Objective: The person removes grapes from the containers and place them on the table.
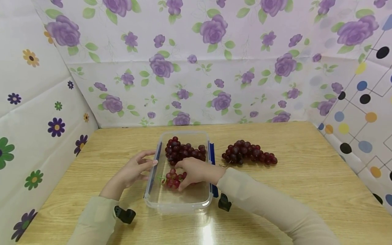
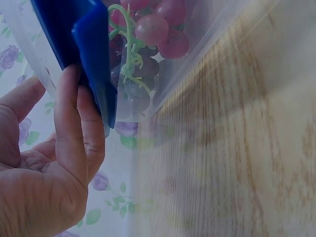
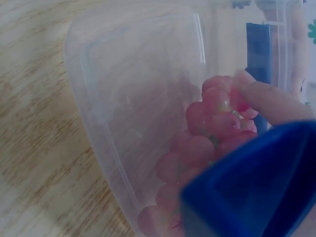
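Both sleeved arms reach mid-frame: right hand (image 1: 196, 172) pinches a small grape bunch (image 1: 173, 179) inside the clear container (image 1: 179, 203); left hand (image 1: 134, 170), fingers straight, touches its blue clip (image 1: 157, 154).

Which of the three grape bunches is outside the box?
The dark bunch lying on the table, right of the clear box. The other two are inside the box: a dark one at the far end, and a lighter red one under the right hand.

Your left hand (image 1: 134, 170) and right hand (image 1: 196, 172): bare; long pale beige sleeves reaching the wrists; small black camera unit strapped under each wrist
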Demonstrator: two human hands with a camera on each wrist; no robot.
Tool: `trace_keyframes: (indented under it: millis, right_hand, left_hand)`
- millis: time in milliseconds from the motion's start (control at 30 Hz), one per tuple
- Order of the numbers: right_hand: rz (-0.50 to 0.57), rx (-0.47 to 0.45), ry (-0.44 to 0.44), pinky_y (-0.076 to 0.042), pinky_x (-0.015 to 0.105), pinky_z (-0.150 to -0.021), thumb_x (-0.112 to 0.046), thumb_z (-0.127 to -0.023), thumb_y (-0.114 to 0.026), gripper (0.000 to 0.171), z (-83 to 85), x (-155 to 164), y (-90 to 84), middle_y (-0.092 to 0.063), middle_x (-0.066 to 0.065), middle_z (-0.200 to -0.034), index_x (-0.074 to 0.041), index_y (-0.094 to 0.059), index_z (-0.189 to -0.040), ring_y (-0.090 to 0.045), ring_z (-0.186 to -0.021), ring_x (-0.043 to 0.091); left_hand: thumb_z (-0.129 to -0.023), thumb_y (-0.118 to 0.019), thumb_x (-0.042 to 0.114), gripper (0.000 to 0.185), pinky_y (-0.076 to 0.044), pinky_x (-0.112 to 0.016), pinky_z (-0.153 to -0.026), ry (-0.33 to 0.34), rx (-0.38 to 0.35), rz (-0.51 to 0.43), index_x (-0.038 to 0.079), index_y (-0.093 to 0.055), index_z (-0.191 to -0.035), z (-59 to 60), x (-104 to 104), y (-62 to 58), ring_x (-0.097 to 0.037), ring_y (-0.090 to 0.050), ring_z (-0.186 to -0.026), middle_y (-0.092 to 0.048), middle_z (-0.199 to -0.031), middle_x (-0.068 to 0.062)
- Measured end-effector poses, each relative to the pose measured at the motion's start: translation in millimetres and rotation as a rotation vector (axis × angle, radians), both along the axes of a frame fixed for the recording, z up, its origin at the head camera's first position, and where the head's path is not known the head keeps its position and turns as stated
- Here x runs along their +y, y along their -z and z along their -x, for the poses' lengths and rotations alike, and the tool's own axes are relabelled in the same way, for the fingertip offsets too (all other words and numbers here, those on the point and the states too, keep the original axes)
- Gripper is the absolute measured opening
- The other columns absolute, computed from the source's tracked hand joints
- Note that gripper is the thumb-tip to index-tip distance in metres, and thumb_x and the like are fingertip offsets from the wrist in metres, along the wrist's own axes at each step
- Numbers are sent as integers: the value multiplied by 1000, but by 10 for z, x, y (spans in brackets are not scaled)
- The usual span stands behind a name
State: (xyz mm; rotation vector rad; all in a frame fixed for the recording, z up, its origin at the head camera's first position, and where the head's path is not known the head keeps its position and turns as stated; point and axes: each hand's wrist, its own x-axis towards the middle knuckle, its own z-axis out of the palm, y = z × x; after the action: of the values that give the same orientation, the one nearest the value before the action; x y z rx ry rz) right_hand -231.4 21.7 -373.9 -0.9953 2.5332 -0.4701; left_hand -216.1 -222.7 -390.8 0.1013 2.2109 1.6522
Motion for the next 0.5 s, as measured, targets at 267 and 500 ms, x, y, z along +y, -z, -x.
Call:
trace_keyframes:
  millis: [267,500]
  right_hand:
    - [-23,-30,-17,-44,29,-99,-29,-71,-85,70,13,-14,-8,-58,4,-132,-9,-56,-131,-53,-121,18]
    - [-55,-15,-54,-44,27,-98,-24,-70,-86,70,7,-30,47,-60,3,-130,-7,-56,-131,-54,-120,18]
  left_hand:
    - [-97,-56,30,63,-52,-36,-78,-7,-3,-2,10,-26,-149,16,3,-6,-23,-51,-102,-42,-134,-23]
    - [-96,-56,31,64,-51,-34,-75,2,-10,4,11,-25,-149,6,7,-6,-23,-51,-102,-41,-136,-24]
